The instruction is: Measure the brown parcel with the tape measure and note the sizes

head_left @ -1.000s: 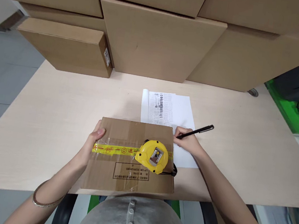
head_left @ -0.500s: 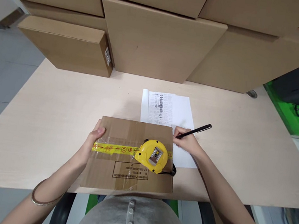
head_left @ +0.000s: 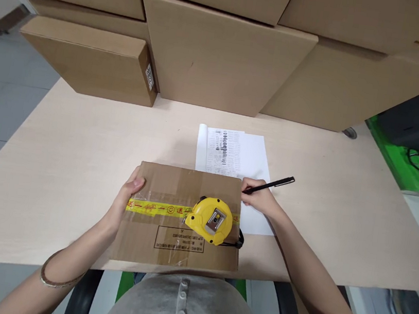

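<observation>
My left hand (head_left: 126, 192) grips the left side of a taped cardboard box (head_left: 174, 186), thumb on top and the other fingers hidden behind the side. Yellow printed tape (head_left: 155, 208) runs across the box. On its top, toward the right, lies a yellow tape measure (head_left: 210, 220) with a black wrist strap. My right hand (head_left: 256, 195) is closed around a black pen (head_left: 274, 182), beside the box's right edge and over white paper (head_left: 254, 153). The pen's tip is hidden behind my fingers or the box. Dense printing and dark marks show on the paper's left part.
Large cardboard boxes (head_left: 223, 60) are stacked along the table's back edge. A smaller box (head_left: 86, 64) stands at the back left. Dark equipment (head_left: 413, 123) sits on a green surface at the right. The light wooden table (head_left: 56, 166) ends just in front of my body.
The whole view has shifted slightly, moving things a little to the left. My left hand stays on the box and my right hand still holds the pen; little else differs.
</observation>
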`<state>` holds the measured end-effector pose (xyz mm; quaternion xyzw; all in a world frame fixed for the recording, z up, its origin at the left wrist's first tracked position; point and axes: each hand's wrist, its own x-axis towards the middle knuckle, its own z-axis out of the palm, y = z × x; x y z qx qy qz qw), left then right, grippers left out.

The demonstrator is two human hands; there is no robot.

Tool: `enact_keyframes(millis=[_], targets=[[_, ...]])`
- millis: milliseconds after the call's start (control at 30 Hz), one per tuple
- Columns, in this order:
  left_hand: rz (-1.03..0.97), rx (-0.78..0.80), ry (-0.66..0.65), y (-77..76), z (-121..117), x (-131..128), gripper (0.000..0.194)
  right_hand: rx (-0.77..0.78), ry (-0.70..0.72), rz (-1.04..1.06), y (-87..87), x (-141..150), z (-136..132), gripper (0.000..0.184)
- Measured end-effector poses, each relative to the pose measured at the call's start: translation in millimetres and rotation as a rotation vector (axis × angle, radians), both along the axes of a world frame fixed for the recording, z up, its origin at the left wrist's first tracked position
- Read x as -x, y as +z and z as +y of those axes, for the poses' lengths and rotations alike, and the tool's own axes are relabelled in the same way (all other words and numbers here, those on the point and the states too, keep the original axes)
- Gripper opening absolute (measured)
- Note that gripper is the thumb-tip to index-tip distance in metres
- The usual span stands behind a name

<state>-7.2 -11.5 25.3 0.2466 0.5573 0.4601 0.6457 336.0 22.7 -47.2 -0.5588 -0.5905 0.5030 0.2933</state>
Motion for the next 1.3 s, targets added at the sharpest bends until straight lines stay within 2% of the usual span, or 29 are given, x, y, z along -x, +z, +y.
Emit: enact_keyframes(millis=[300, 500, 633, 833, 933, 1067, 1167, 1300], targets=[[-0.037, -0.023, 0.029, -9.6, -2, 0, 0.051, 0.014, -0.006, -0.009, -1.9, 0, -2, 0.039], [-0.05, -0.036, 0.034, -12.1, -1, 0, 0.058, 0.014, -0.011, -0.011, -0.4, 1, -3, 0.038], [-0.071, -0.042, 0.029, -11.1, 0, 0, 0.061, -0.019, -0.022, -0.021, 0.6, 2, -2, 0.044], [-0.056, -0.018, 0.023, -10.1, 0, 0, 0.062, -0.018, 0.0, -0.023, -1.0, 1, -1, 0.039], [-0.071, -0.016, 0.002, -12.3, 0, 1, 0.061, -0.031, -0.014, -0.028, -2.5, 0, -1, 0.041], [-0.111, -0.024, -0.018, -18.6, 1, 5, 0.061, -0.02, 0.006, -0.032, -3.2, -1, -3, 0.034], [-0.106, -0.049, -0.027, -22.3, 1, 7, 0.061, -0.029, 0.007, -0.048, -2.8, 0, -3, 0.039], [-0.09, -0.054, -0.037, -22.7, 2, 7, 0.059, -0.02, 0.018, -0.062, -3.1, 1, -2, 0.036]])
